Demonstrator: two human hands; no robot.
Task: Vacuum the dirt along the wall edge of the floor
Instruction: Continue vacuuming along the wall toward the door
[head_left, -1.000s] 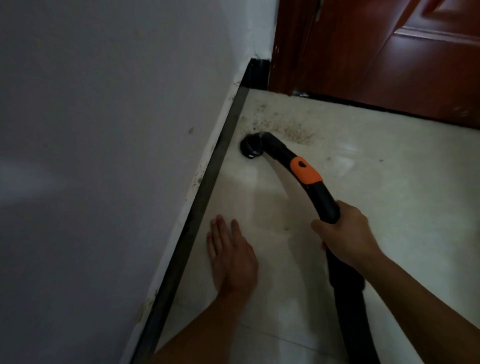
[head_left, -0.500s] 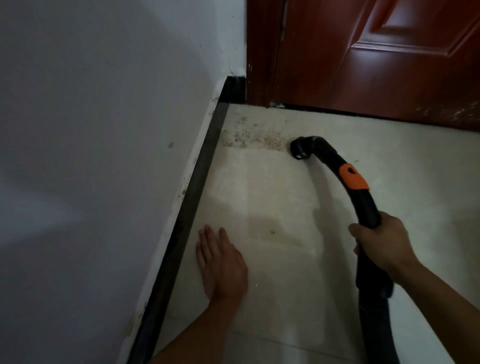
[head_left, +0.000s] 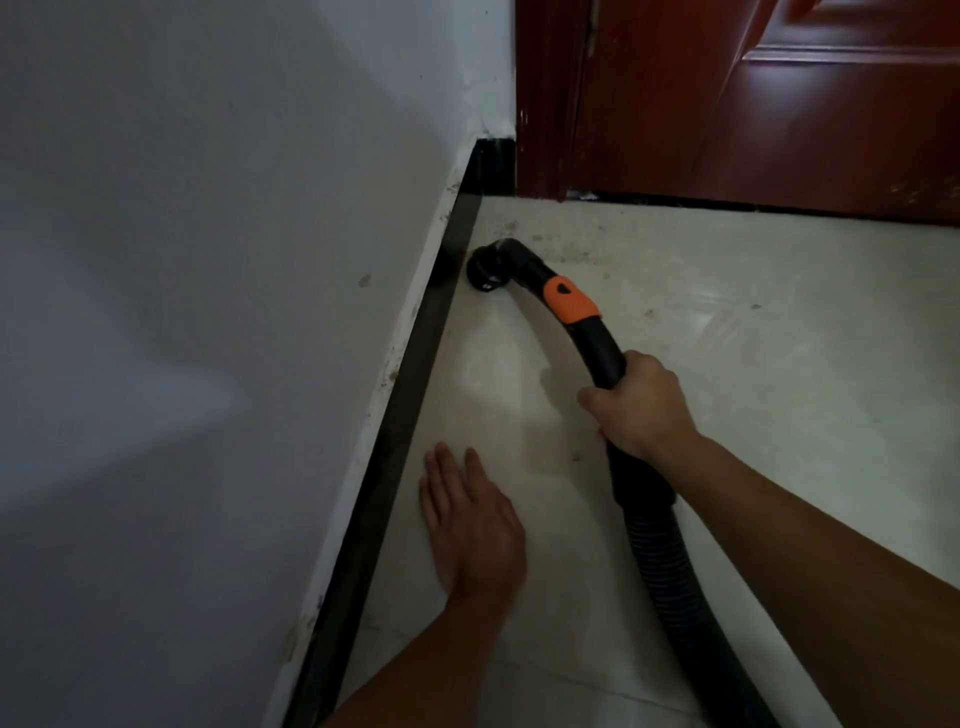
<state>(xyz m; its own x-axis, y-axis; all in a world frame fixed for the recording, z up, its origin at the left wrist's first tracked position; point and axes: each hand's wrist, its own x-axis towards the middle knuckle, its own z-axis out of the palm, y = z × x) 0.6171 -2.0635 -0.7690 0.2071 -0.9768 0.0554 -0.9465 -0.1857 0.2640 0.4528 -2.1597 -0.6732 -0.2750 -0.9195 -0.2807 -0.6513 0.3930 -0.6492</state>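
By the skirting (head_left: 415, 364), black orange-collared hose (head_left: 597, 340)

Glossy tile floor (head_left: 727, 415); ribbed plastic hose (head_left: 670, 566); varnished wood door (head_left: 805, 114).

Upper right of the frame: a glossy red-brown wooden door (head_left: 805, 135). Carries a raised panel moulding (head_left: 852, 54) near the top edge, running out to the right border. Shows pale scuffs (head_left: 922, 193) low down at the far right. Sits just right of an upright door frame (head_left: 545, 104) in the same red-brown, top centre. Ends above a thin dark strip (head_left: 675, 202) along its foot. Just left of the door frame, a narrow band of white plaster (head_left: 493, 67), chipped at its lower end. Further left, at mid-height, a small grey smudge (head_left: 365, 280) on white paint.
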